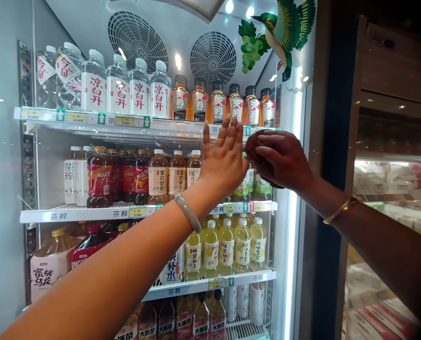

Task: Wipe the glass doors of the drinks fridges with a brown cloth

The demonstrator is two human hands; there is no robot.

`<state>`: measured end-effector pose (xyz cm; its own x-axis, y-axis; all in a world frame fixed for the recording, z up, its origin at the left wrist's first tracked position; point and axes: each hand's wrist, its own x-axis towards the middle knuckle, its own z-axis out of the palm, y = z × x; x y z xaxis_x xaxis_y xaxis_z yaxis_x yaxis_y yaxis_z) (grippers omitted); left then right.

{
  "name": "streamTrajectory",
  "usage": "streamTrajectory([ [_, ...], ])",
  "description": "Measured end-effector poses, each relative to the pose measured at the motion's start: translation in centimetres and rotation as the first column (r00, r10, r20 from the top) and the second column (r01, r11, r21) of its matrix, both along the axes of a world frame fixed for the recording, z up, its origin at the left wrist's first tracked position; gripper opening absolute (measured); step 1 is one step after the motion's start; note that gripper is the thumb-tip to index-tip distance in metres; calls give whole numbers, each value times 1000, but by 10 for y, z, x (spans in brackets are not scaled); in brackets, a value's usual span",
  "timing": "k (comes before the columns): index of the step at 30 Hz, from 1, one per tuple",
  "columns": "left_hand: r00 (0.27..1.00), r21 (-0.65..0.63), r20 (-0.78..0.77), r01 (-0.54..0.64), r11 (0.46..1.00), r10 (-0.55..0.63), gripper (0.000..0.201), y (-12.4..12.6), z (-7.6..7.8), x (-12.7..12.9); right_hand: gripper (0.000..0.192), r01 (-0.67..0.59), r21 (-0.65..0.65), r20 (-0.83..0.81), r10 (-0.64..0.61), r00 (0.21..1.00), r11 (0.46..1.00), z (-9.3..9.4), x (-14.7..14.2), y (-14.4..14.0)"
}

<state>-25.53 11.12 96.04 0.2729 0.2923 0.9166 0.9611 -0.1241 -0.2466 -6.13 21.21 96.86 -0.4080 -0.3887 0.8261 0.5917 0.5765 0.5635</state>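
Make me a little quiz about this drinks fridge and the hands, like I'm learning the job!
1. Which hand holds the dark cloth?
2. True or false: the bird picture is higher up than the left hand.
3. The caps on the amber bottles on the top shelf are: A white, B black, C green.

Key: 1. The right hand. 2. True. 3. B.
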Motion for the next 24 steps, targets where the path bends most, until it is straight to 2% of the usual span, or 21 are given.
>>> streamTrajectory([
  [2,1000,3,-8,-6,1000,6,76,-3,0,-7,26,10,21,36,-11,999,1000,5,18,9],
  [4,1000,14,-3,-2,1000,2,77,-4,3,-13,29,23,60,-32,-21,999,998,21,23,15],
  [7,999,42,31,22,999,-24,77,-3,10,-16,31,43,62,-295,-23,955,997,44,-7,8],
  [9,999,54,35,34,998,-36,77,-3,11,-17,29,33,49,-397,-11,918,998,45,-37,-5],
  [11,999,48,25,24,999,-25,75,-6,10,-19,31,24,53,-345,-4,939,998,35,-58,-16],
  [14,1000,44,1,-6,999,6,73,-15,8,-28,30,9,79,-125,1,992,997,17,-53,-20],
  [16,1000,53,-20,-18,998,19,73,-20,11,-36,26,5,107,-3,-5,1000,994,19,-37,-13],
  [18,999,63,-26,-27,998,28,72,-22,18,-43,26,16,129,-2,-16,1000,991,34,-29,-6],
  [20,999,68,-17,-40,997,41,73,-22,28,-49,27,29,129,-150,-9,989,991,57,-38,-6],
  [22,999,75,-8,-52,996,53,74,-20,39,-52,29,23,113,-343,17,939,993,75,-63,-16],
  [24,999,87,-6,-52,995,53,75,-21,46,-57,28,8,100,-417,35,908,995,81,-91,-30],
])
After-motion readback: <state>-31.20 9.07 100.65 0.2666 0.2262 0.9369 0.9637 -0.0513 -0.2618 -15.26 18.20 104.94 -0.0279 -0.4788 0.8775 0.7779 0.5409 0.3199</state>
